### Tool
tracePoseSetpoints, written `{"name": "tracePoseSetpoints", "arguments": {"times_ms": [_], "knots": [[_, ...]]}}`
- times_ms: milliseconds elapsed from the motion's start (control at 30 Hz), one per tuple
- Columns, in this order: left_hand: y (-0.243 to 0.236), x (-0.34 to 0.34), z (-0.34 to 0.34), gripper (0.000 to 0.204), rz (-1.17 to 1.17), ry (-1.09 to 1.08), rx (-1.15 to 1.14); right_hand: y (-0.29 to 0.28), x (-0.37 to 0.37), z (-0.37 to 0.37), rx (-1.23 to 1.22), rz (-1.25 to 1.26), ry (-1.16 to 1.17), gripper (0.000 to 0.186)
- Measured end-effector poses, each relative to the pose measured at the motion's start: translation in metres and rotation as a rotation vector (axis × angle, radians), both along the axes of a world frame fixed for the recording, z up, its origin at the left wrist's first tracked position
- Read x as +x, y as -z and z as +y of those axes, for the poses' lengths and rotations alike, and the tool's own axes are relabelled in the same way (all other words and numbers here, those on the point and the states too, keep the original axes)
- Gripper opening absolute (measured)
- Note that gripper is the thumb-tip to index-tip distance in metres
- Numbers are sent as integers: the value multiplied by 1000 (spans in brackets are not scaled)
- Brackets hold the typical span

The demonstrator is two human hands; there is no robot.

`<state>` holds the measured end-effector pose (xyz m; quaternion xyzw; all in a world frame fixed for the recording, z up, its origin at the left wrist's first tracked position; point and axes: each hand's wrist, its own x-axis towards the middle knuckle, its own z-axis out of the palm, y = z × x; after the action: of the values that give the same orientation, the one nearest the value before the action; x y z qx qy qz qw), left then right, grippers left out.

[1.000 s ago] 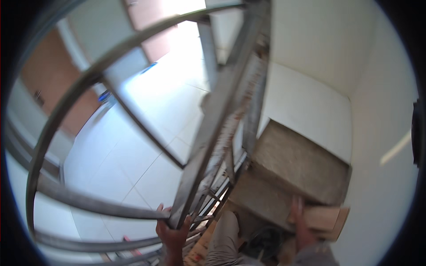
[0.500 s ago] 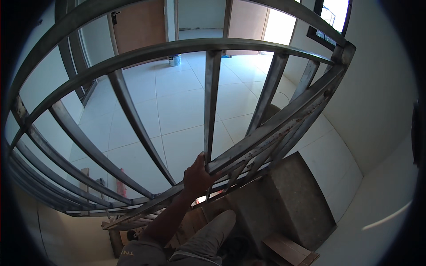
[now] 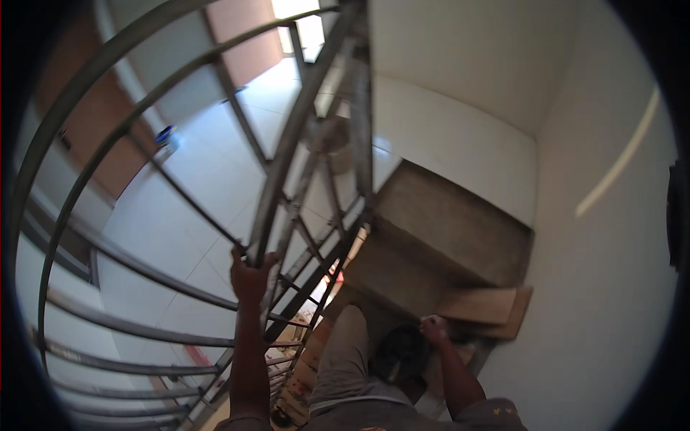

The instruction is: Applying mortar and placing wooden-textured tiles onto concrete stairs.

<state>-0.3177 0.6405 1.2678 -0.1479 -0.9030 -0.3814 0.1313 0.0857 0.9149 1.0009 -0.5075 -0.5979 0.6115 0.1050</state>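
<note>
My left hand (image 3: 250, 276) is wrapped round the lower end of a sloping grey metal handrail (image 3: 277, 183), where it meets a thin upright bar. My right hand (image 3: 434, 329) is closed, with curled fingers, beside the rim of a black bucket-like container (image 3: 399, 350). Whatever is in that hand is hidden or too small to make out. The container stands on the stairs by my knee, with something pale and blurred inside it. Next to my right hand, a brown wooden board (image 3: 478, 307) lies across a step.
Bare concrete steps (image 3: 449, 215) rise ahead to a white tiled landing (image 3: 460, 133). A plain wall (image 3: 596, 237) bounds the right side. Curved railing bars (image 3: 144, 284) sweep round my left. Beyond them are a tiled floor, a brown door (image 3: 93, 108) and a blue-and-white paint bucket (image 3: 167, 140).
My view has swung to the right and down towards the steps. My right hand has come into view beside the black container. The left hand still grips the handrail.
</note>
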Motion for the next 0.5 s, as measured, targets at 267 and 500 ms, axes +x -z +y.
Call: {"name": "tracePoseSetpoints", "arguments": {"times_ms": [267, 500], "knots": [[10, -13, -10, 65, 9, -75, -3, 124, 158, -198, -492, -701, -587, 31], [-3, 8, 19, 50, -42, -17, 144, 192, 183, -178, -192, -533, -371, 28]]}}
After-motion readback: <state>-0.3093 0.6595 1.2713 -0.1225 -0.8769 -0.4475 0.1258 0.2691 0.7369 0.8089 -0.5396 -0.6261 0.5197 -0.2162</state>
